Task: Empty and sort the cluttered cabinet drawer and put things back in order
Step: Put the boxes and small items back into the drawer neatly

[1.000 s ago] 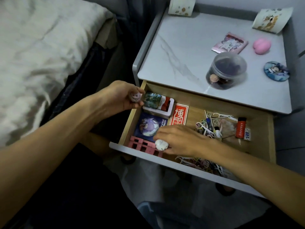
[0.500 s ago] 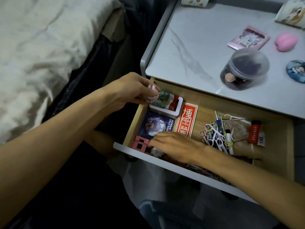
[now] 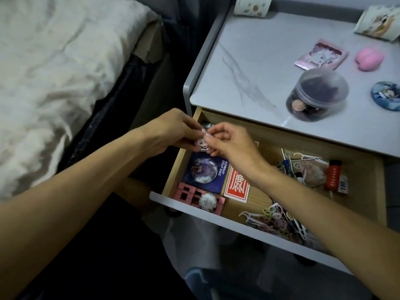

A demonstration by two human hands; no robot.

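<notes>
The wooden drawer (image 3: 357, 208) stands pulled out under the bedside cabinet's marble top (image 3: 249, 61). Above its back left corner my left hand (image 3: 171, 131) and my right hand (image 3: 229, 141) both pinch a small pink character charm (image 3: 202, 145). Below them lie a blue badge card (image 3: 204, 172), a red card pack (image 3: 237, 185), and a pink block frame (image 3: 190, 194) with a small white round badge (image 3: 207, 202) resting on it. Floss picks and rubber bands (image 3: 272, 217) lie loose at the front, pens and more picks (image 3: 296, 165) at the back, beside a red lighter (image 3: 333, 174).
On the cabinet top stand a clear jar (image 3: 318, 94), a pink sachet (image 3: 322, 55), a pink squishy toy (image 3: 370, 59), a round blue badge (image 3: 387, 95) and two patterned cups (image 3: 253, 5). A bed with pale bedding (image 3: 54, 72) lies to the left.
My right hand left the white round badge on the pink frame and rose to the back left corner, where it now pinches the charm together with my left hand.
</notes>
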